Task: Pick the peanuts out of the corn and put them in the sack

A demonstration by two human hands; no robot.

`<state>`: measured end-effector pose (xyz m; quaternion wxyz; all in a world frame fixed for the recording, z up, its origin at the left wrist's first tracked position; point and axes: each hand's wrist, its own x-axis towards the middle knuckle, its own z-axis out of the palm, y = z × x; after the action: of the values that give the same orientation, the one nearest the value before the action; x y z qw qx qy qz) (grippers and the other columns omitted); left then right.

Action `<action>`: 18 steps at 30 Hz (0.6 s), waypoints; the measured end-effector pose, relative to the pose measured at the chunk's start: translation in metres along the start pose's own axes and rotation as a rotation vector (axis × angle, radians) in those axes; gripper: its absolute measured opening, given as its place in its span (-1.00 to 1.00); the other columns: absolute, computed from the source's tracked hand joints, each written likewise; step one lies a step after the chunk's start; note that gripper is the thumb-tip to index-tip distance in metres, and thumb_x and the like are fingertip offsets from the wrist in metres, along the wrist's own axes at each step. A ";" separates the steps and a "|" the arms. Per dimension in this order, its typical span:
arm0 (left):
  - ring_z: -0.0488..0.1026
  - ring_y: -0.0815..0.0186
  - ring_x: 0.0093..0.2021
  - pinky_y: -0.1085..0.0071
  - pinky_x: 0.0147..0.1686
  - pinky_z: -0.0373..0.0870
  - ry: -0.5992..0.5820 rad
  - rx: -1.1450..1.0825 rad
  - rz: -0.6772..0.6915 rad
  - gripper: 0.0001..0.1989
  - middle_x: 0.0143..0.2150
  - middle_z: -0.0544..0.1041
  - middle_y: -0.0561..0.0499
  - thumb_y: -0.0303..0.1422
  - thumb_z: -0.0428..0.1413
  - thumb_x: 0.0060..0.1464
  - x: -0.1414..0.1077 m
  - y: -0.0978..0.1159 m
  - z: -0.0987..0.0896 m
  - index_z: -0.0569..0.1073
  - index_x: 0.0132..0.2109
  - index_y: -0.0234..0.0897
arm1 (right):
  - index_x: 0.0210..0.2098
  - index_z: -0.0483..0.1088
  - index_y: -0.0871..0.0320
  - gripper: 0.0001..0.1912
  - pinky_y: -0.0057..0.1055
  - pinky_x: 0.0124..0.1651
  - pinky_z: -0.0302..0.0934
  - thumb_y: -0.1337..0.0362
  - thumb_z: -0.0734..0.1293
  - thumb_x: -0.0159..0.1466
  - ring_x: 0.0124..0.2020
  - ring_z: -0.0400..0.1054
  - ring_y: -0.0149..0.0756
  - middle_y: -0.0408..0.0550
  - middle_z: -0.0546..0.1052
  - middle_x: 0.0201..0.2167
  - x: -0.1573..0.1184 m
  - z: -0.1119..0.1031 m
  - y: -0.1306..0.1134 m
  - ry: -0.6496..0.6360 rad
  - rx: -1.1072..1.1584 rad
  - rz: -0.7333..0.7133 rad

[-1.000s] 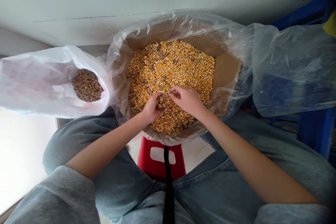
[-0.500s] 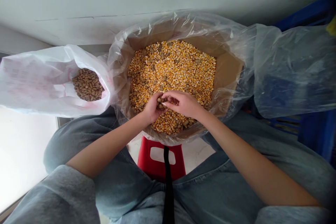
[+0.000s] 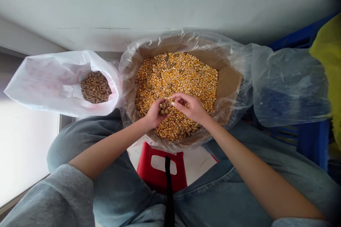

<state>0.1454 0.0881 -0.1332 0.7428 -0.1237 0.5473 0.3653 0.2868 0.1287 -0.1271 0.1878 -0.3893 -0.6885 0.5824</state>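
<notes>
My left hand (image 3: 153, 114) is cupped around several unshelled peanuts (image 3: 164, 108), which show in its palm. Just right of it, my right hand (image 3: 192, 108) has its fingers curled, with thumb and fingertips close together beside the peanuts. Whether anything small is in that pinch I cannot make out. Both hands are over a cardboard box (image 3: 231, 74) lined with clear plastic. Yellow corn kernels (image 3: 186, 72) fill it, with peanuts scattered among them, more of them along the near edge and the left side.
To the left, a white plastic sack (image 3: 48, 81) lies open with a heap of peanuts (image 3: 96, 88) inside. A red stool (image 3: 150, 170) stands between my knees. At the right are clear plastic sheeting (image 3: 290, 85), a blue crate (image 3: 313, 142) and something yellow (image 3: 326, 49). A pale wall (image 3: 160, 0) rises behind.
My right hand has drawn slightly away from my left palm, so more of the peanuts there are visible. The camera view has shifted, showing more of the yellow thing at the right.
</notes>
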 end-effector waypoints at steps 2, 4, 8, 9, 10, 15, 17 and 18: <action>0.29 0.46 -0.62 0.53 -0.65 0.20 -0.006 -0.017 0.022 -0.90 -0.60 0.32 0.10 -0.37 -0.05 -0.09 -0.003 0.003 -0.002 0.31 -0.47 -0.30 | -0.23 0.26 0.16 -0.74 -0.52 -0.41 0.08 0.16 0.18 0.14 -0.49 0.17 -0.48 -0.19 0.28 -0.52 -0.001 0.003 -0.001 -0.013 0.001 -0.016; 0.29 0.46 -0.62 0.53 -0.64 0.21 -0.010 -0.039 0.039 -0.89 -0.61 0.31 0.10 -0.38 -0.06 -0.08 -0.007 0.007 -0.002 0.30 -0.48 -0.30 | -0.22 0.26 0.16 -0.73 -0.51 -0.40 0.09 0.15 0.18 0.14 -0.49 0.18 -0.47 -0.19 0.29 -0.52 -0.001 0.006 -0.003 -0.019 -0.014 -0.029; 0.29 0.43 -0.62 0.51 -0.63 0.24 -0.052 -0.153 0.100 -0.87 -0.61 0.32 0.07 -0.40 -0.08 -0.07 -0.021 0.022 -0.001 0.30 -0.49 -0.32 | -0.21 0.26 0.16 -0.72 -0.49 -0.38 0.10 0.14 0.17 0.14 -0.48 0.19 -0.47 -0.18 0.31 -0.50 0.001 0.014 -0.014 -0.035 -0.067 -0.057; 0.30 0.43 -0.61 0.50 -0.63 0.24 -0.073 -0.190 0.124 -0.87 -0.60 0.33 0.05 -0.41 -0.08 -0.07 -0.027 0.026 -0.001 0.31 -0.49 -0.33 | -0.19 0.25 0.15 -0.70 -0.49 -0.38 0.10 0.14 0.17 0.14 -0.49 0.19 -0.47 -0.18 0.31 -0.49 0.001 0.016 -0.019 -0.040 -0.081 -0.064; 0.30 0.42 -0.61 0.50 -0.62 0.25 -0.094 -0.223 0.149 -0.86 -0.59 0.33 0.04 -0.42 -0.08 -0.06 -0.033 0.031 -0.003 0.31 -0.49 -0.34 | -0.16 0.24 0.14 -0.69 -0.49 -0.38 0.11 0.13 0.17 0.14 -0.49 0.19 -0.47 -0.18 0.31 -0.48 0.001 0.017 -0.024 -0.040 -0.095 -0.069; 0.31 0.43 -0.58 0.52 -0.61 0.26 -0.097 -0.343 0.330 -0.83 -0.58 0.32 0.01 -0.46 -0.13 -0.04 -0.071 0.064 -0.034 0.29 -0.51 -0.35 | -0.13 0.22 0.12 -0.66 -0.47 -0.34 0.13 0.12 0.15 0.14 -0.43 0.21 -0.44 -0.14 0.33 -0.43 -0.023 0.023 -0.046 0.008 -0.130 -0.069; 0.30 0.42 -0.60 0.52 -0.62 0.27 -0.028 -0.391 0.413 -0.81 -0.59 0.31 0.00 -0.49 -0.17 -0.03 -0.089 0.086 -0.058 0.26 -0.53 -0.34 | -0.13 0.22 0.12 -0.67 -0.48 -0.35 0.13 0.13 0.14 0.15 -0.44 0.21 -0.44 -0.15 0.31 -0.44 -0.043 0.026 -0.049 0.083 -0.103 -0.065; 0.30 0.43 -0.61 0.51 -0.63 0.28 0.020 -0.417 0.458 -0.80 -0.61 0.30 0.01 -0.50 -0.19 -0.03 -0.098 0.098 -0.071 0.25 -0.53 -0.33 | -0.14 0.23 0.12 -0.68 -0.48 -0.36 0.13 0.13 0.13 0.15 -0.45 0.21 -0.44 -0.15 0.31 -0.45 -0.054 0.028 -0.049 0.123 -0.099 -0.056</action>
<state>0.0142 0.0753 -0.0497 0.5944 -0.1504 0.4817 0.6262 0.2849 0.0684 -0.0774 0.2265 -0.4139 -0.7143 0.5169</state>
